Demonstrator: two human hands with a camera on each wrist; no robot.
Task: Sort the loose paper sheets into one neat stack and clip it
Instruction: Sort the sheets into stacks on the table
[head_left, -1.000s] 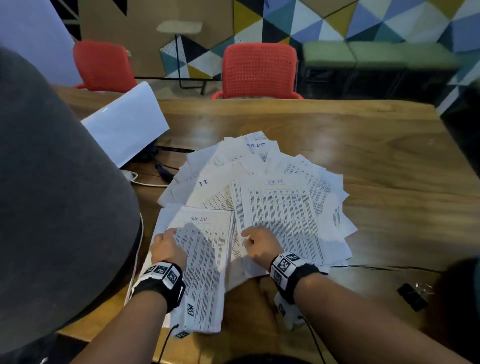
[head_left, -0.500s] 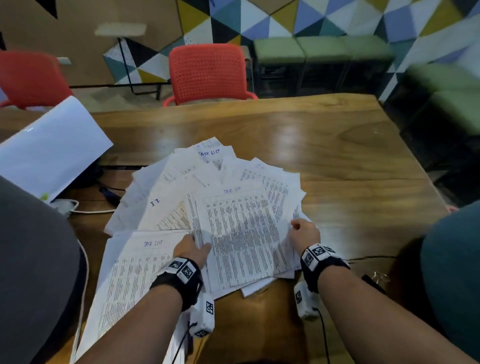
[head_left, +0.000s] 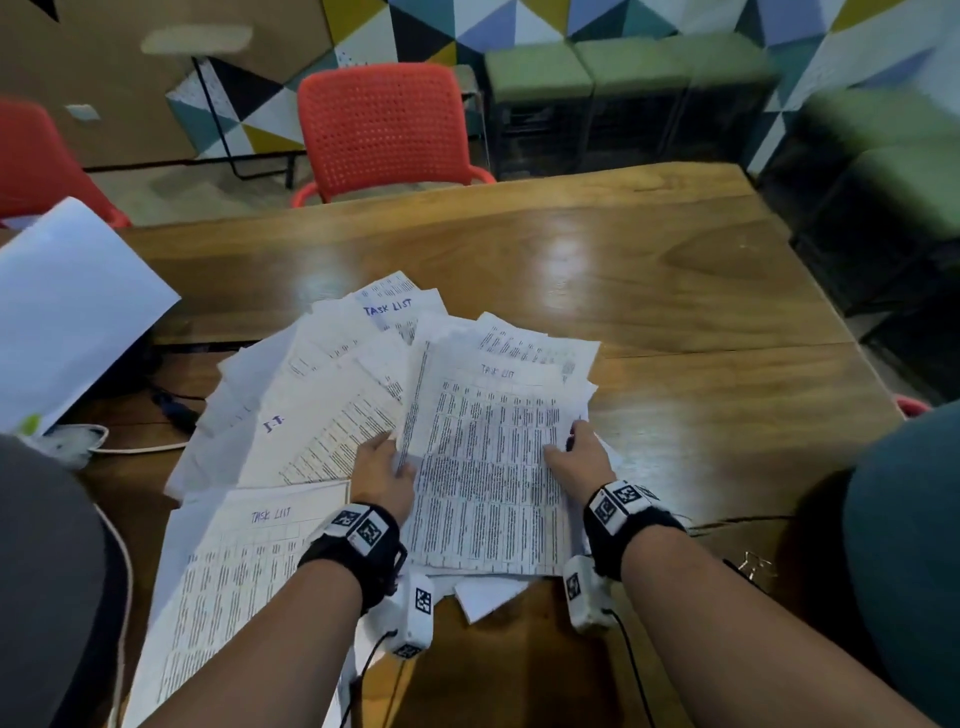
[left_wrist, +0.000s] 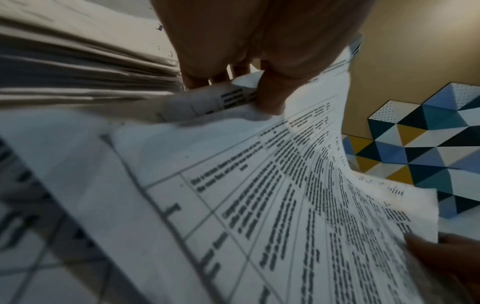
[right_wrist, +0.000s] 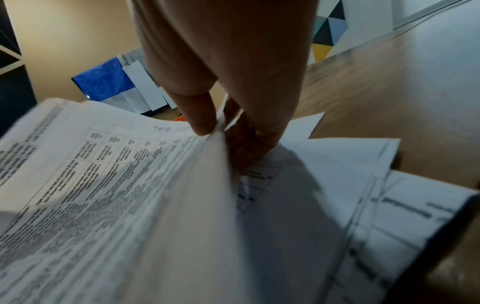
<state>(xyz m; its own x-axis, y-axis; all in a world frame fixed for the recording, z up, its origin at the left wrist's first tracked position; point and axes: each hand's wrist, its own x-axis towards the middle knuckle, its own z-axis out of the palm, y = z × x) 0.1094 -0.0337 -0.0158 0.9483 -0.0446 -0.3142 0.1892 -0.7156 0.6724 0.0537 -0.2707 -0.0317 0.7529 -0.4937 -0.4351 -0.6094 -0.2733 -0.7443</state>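
Printed "Task List" sheets lie fanned over the wooden table (head_left: 675, 291). A top sheet (head_left: 488, 467) is lifted between both hands. My left hand (head_left: 384, 467) pinches its left edge, thumb on top and fingers under, as the left wrist view shows at the curled paper edge (left_wrist: 233, 98). My right hand (head_left: 574, 457) pinches the right edge (right_wrist: 215, 131). More sheets (head_left: 311, 395) spread out to the left, and another printed sheet (head_left: 239, 561) lies near my left forearm. A binder clip (head_left: 753, 564) sits on the table at the right.
A blank white sheet (head_left: 72, 306) hangs over the table's left side, above a cable and a white plug (head_left: 78, 441). Red chairs (head_left: 384, 124) stand beyond the far edge. Another person's dark clothing fills the left and right borders.
My right hand slid from the sheet's left side to its right edge; my left hand left the near-left sheet for the top sheet's left edge. Both now lift it.
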